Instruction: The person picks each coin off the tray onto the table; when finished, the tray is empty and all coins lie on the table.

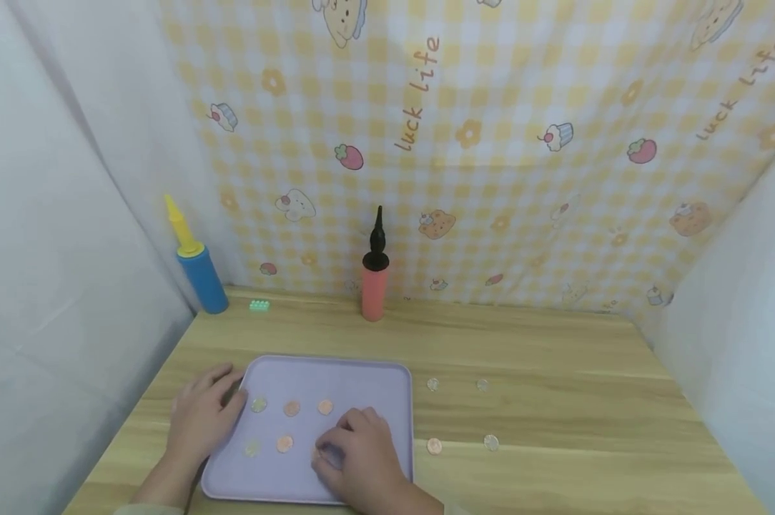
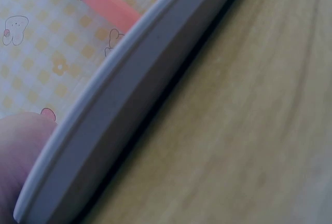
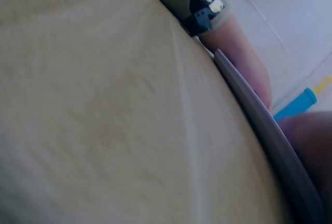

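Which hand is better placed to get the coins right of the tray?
Right, probably. The right hand is over the tray, nearer those coins, though it seems busy with another coin. The left hand rests at the tray's left edge, across from them.

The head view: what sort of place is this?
Probably a small curtained-off table setup: a wood-grain table between white drapes, with a checked cloth behind.

- The tray (image 1: 362, 379) is coloured pale purple.
- Some coins (image 1: 285, 443) are toned copper, others silvery.
- The counter (image 1: 555, 357) is streaked with light-brown grain.
- The cloth (image 1: 510, 186) is checked yellow and white.
- A blue pump (image 1: 203, 280) is topped with yellow, a coral pump (image 1: 374, 295) with black.
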A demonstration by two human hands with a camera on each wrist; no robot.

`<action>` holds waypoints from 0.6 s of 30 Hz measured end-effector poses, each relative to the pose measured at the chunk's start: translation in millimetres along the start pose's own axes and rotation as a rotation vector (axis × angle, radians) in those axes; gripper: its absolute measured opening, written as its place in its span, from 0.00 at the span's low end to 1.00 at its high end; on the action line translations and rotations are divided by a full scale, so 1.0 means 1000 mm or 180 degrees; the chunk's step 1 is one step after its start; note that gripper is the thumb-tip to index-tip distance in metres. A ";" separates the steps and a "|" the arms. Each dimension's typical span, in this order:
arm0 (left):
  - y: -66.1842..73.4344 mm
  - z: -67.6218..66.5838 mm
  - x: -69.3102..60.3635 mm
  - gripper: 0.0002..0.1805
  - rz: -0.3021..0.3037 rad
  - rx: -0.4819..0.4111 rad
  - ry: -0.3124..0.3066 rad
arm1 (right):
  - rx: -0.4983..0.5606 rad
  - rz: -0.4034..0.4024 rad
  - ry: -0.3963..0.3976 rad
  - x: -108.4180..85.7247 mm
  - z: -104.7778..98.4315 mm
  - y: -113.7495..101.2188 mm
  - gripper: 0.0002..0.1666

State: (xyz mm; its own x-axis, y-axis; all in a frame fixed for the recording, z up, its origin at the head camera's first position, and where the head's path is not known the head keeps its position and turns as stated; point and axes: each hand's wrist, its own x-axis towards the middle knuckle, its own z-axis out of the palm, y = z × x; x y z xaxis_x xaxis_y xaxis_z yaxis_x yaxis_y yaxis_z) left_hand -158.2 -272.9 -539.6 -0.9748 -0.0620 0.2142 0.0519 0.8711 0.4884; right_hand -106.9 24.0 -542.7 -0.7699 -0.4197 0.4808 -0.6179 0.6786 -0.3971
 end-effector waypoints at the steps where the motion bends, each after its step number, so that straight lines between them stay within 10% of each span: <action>1: 0.000 0.000 0.000 0.24 -0.0010 0.0000 -0.0016 | 0.0095 0.0078 -0.0065 0.000 0.000 0.000 0.06; 9: 0.000 0.000 -0.002 0.25 -0.0026 -0.0025 -0.0024 | 0.0496 0.0403 -0.0720 0.006 -0.010 0.002 0.06; 18: 0.001 0.000 -0.004 0.24 0.0038 -0.0036 0.0032 | 0.0708 -0.0097 -0.0272 0.001 -0.007 0.010 0.13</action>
State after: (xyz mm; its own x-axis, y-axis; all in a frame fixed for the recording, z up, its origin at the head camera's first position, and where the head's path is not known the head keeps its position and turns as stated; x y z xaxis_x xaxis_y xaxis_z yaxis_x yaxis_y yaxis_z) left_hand -154.7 -272.0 -540.4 -0.9719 -0.0568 0.2285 0.0659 0.8662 0.4954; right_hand -112.9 34.1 -540.5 -0.7551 -0.4939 0.4311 -0.6538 0.5193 -0.5503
